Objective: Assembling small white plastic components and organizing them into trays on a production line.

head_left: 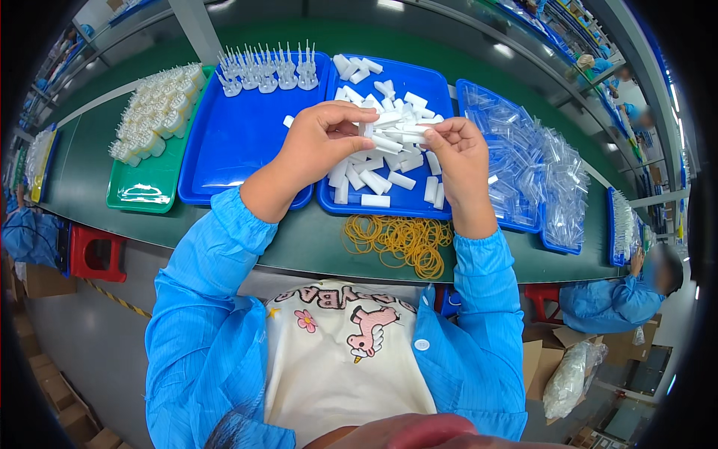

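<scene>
My left hand (318,142) and my right hand (458,150) meet over the middle blue tray (404,206). Between their fingertips they pinch a small white plastic tube piece (372,129). Under the hands the tray holds a heap of several loose white tube pieces (389,161). The left blue tray (232,142) carries a row of white pronged parts (265,71) along its far edge. Both forearms wear blue sleeves.
A green tray (146,194) at the left holds several white capped parts (161,108). A blue tray of clear plastic pieces (523,161) lies at the right. Yellow rubber bands (400,241) lie on the green belt's near edge. A person in blue (617,299) sits at the right. A red stool (93,253) stands below left.
</scene>
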The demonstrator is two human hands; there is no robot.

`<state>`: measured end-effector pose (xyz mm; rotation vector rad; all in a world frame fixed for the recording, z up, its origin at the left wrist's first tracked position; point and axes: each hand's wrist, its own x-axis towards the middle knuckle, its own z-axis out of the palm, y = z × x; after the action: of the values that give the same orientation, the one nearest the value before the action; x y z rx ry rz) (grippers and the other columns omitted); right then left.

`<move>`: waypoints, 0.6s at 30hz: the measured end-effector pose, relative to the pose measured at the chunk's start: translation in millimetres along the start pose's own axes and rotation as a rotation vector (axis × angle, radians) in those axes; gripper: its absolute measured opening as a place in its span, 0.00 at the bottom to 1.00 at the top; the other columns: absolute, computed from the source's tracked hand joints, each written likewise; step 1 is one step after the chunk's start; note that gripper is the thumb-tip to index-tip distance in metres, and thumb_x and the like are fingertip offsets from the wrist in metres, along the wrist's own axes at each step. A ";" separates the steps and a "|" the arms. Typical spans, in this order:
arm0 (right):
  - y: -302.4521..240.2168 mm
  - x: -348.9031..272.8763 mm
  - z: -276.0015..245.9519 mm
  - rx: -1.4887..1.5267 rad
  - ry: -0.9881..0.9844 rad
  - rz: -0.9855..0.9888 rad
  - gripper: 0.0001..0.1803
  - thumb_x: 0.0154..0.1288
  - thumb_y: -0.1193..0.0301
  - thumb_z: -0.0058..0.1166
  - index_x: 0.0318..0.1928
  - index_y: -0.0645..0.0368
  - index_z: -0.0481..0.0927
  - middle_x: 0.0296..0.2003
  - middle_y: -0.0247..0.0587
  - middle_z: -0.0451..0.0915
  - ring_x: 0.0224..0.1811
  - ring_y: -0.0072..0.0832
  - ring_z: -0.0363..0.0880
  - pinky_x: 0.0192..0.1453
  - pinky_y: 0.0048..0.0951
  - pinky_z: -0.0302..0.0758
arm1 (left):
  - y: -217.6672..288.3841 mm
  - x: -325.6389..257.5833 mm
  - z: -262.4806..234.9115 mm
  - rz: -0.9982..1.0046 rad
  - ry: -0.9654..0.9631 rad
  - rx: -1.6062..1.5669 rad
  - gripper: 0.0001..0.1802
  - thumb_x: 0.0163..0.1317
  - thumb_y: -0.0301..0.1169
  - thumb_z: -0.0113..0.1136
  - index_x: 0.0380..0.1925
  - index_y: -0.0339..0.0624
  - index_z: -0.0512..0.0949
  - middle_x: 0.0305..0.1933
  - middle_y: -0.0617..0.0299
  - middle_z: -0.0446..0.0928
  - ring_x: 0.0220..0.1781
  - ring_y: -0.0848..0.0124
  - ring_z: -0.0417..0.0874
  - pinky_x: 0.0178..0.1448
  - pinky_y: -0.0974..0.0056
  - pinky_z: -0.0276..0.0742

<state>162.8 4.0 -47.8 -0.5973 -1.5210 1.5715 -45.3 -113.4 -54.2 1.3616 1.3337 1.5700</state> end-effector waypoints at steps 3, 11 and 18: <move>0.9 -3.6 8.9 0.001 0.009 -0.017 0.08 0.64 0.80 0.60 0.41 0.65 0.75 0.39 0.45 0.83 0.39 0.22 0.82 0.45 0.20 0.79 | -1.1 0.6 0.5 0.028 -0.002 0.031 0.20 0.52 0.20 0.71 0.47 0.40 0.84 0.52 0.54 0.80 0.45 0.71 0.84 0.49 0.69 0.83; -1.0 -11.7 19.8 0.010 -0.038 -0.040 0.08 0.64 0.80 0.60 0.42 0.66 0.76 0.40 0.44 0.83 0.41 0.22 0.82 0.45 0.20 0.78 | 11.5 -1.8 3.8 0.022 -0.105 0.082 0.21 0.52 0.16 0.68 0.48 0.38 0.82 0.55 0.54 0.78 0.43 0.74 0.83 0.48 0.72 0.83; 2.4 -7.7 13.7 -0.110 -0.112 -0.098 0.10 0.65 0.75 0.61 0.45 0.65 0.78 0.39 0.40 0.83 0.42 0.22 0.80 0.45 0.24 0.75 | 9.3 -4.4 7.7 0.117 -0.040 0.142 0.18 0.52 0.20 0.70 0.45 0.41 0.82 0.55 0.58 0.78 0.44 0.73 0.81 0.45 0.70 0.82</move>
<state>155.2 -9.8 -49.7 -0.4950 -1.7041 1.4752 -35.6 -117.8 -47.0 1.5748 1.3850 1.5394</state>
